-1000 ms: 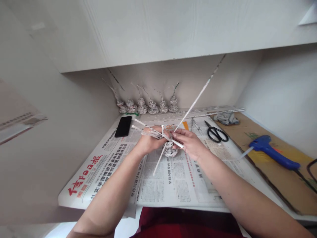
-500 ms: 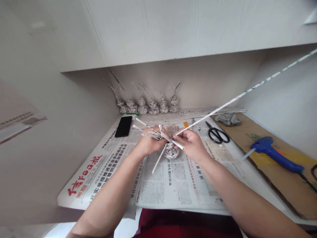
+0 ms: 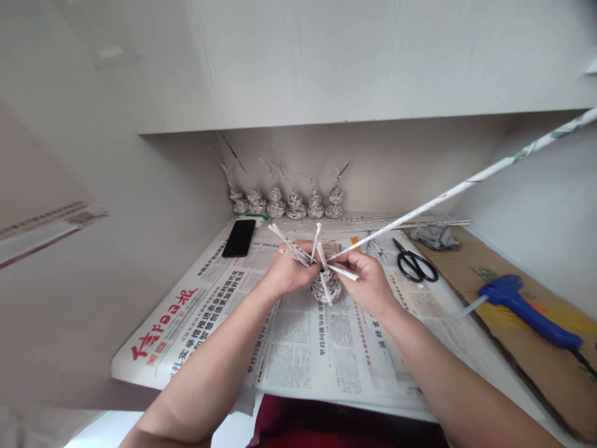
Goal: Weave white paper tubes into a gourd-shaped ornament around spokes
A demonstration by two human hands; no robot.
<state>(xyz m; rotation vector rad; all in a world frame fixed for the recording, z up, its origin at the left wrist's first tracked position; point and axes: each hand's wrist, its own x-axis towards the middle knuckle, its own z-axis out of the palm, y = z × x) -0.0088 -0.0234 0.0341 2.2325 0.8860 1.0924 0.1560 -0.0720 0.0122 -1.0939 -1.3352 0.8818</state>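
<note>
Between my hands is a small woven body (image 3: pixel 326 291) of rolled newspaper, with several short paper spokes (image 3: pixel 318 239) sticking out of its top. My left hand (image 3: pixel 295 269) is closed around its left side near the top, at the base of the spokes. My right hand (image 3: pixel 366 274) is closed at its right side, with fingers at the root of a long rolled paper tube (image 3: pixel 433 202). That tube slants up to the right, out of view. One short spoke points toward my right hand. The fingertips of both hands are partly hidden.
Several finished gourd-shaped paper weavings (image 3: pixel 296 205) line the back wall. A black phone (image 3: pixel 239 238) lies at left on the newspaper (image 3: pixel 205 317). Black scissors (image 3: pixel 416 264), a crumpled grey cloth (image 3: pixel 435 237) and a blue glue gun (image 3: pixel 527 308) on cardboard (image 3: pixel 494 323) are at right. A cabinet panel (image 3: pixel 326 68) overhangs.
The spokes have turned: the one that pointed down left now points down in front of the woven body. The long tube's outer end looks lower and nearer. The view has shifted slightly.
</note>
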